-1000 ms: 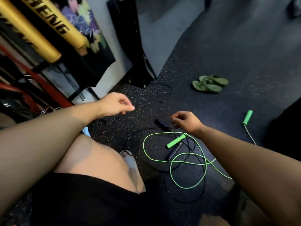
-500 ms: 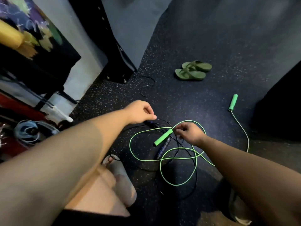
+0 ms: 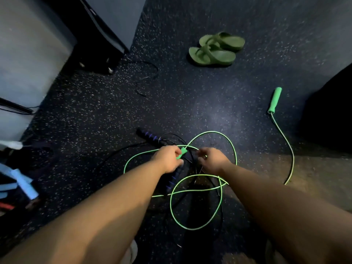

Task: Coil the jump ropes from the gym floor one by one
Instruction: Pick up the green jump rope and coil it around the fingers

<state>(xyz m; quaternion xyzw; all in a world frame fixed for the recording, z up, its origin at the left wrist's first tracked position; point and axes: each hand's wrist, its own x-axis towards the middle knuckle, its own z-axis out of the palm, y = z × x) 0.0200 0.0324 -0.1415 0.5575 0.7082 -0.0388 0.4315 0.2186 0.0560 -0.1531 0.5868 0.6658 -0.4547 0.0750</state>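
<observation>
I see left hand (image 3: 168, 159) clamped on green rope handle (image 3: 181, 153) | right hand (image 3: 214, 159) beside it, blurred, grip unclear | ropes (image 3: 222, 195) tangled on floor (image 3: 190, 103)

1. One camera sat on the person's head and looked forward and steeply down at the speckled floor (image 3: 190, 103).
2. It stood close over the work: both forearms reached in from the bottom edge, and the left hand (image 3: 168, 159) and right hand (image 3: 214, 160) met just below mid-frame.
3. The wide lens took in the green jump rope (image 3: 275, 100) out to the right, the sandals (image 3: 215, 49) farther off at the top, and a wall (image 3: 28, 54) at the upper left.
</observation>
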